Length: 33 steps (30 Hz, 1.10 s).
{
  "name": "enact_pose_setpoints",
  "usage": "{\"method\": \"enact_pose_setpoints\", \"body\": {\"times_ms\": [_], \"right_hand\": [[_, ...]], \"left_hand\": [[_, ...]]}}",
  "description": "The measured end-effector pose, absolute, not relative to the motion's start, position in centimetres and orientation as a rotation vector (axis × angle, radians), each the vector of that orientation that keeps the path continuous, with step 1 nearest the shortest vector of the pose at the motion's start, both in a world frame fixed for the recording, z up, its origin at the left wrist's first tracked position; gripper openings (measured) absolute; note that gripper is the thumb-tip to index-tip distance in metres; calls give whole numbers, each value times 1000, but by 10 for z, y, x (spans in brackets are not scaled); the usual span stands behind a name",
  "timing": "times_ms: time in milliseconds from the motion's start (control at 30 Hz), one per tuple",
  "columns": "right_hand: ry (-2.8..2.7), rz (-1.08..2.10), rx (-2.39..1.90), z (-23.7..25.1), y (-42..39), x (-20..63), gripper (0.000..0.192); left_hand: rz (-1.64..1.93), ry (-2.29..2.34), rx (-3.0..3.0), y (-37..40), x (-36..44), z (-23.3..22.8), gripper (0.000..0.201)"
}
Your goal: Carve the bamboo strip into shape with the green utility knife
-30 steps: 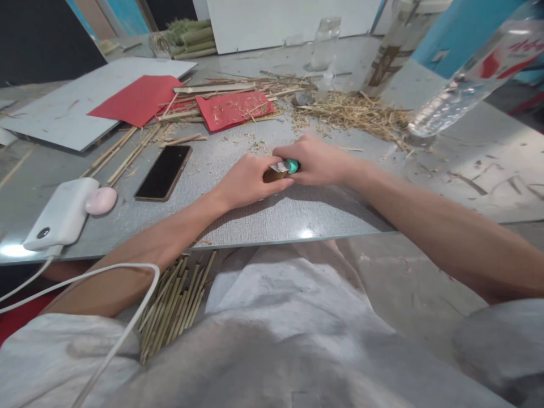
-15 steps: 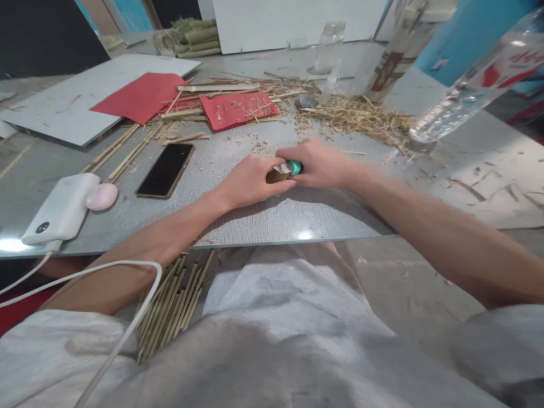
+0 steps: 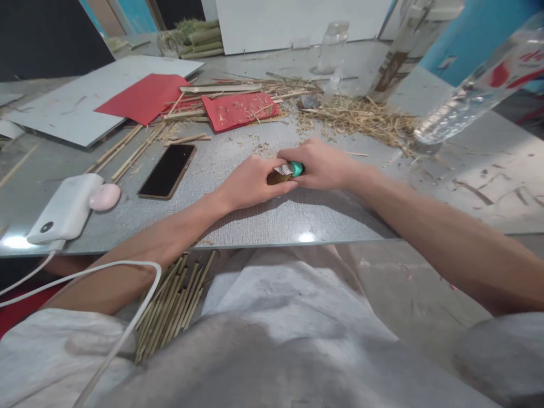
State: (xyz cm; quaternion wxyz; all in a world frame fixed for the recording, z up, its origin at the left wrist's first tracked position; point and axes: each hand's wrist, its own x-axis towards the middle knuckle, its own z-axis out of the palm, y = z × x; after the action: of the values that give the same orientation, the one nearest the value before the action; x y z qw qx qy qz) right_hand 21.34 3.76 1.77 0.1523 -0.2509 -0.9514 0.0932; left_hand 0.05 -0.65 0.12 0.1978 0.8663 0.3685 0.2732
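Observation:
Both my hands meet over the middle of the grey tabletop (image 3: 255,226). In my right hand (image 3: 321,164) is a knife with a green handle (image 3: 296,168), fingers wrapped round it. Its short silvery blade (image 3: 283,169) points left toward my left thumb and forefinger. Closed around a small brownish-yellow piece (image 3: 278,178), my left hand (image 3: 249,181) keeps it just below the blade. Most of that piece is hidden by my fingers, so its kind is unclear. Whether the blade touches it I cannot tell.
A phone (image 3: 167,171) and a white power bank (image 3: 66,207) with a cable lie left. Behind are red paper (image 3: 147,97), straw shavings (image 3: 365,116) and a glass jar (image 3: 334,48). A plastic bottle (image 3: 476,85) stands right. Cut stalks (image 3: 174,309) are below the table edge.
The view has shifted slightly, so the table's things sit a little farther right. My hands keep nearly the same pose and hold.

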Motion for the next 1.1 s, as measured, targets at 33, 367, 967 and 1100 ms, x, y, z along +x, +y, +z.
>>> {"method": "enact_pose_setpoints", "body": {"times_ms": [33, 367, 967, 1100], "right_hand": [[-2727, 274, -718, 18, 38, 213, 17], [-2713, 271, -722, 17, 39, 216, 18], [-2708, 325, -729, 16, 38, 215, 18], [-2706, 327, -733, 17, 38, 215, 18]], "left_hand": [[768, 1030, 2423, -6, 0, 1, 24], [790, 1017, 2381, -6, 2, 0, 25], [747, 1057, 2375, -7, 2, 3, 26], [742, 1051, 2375, -8, 2, 4, 26]]}}
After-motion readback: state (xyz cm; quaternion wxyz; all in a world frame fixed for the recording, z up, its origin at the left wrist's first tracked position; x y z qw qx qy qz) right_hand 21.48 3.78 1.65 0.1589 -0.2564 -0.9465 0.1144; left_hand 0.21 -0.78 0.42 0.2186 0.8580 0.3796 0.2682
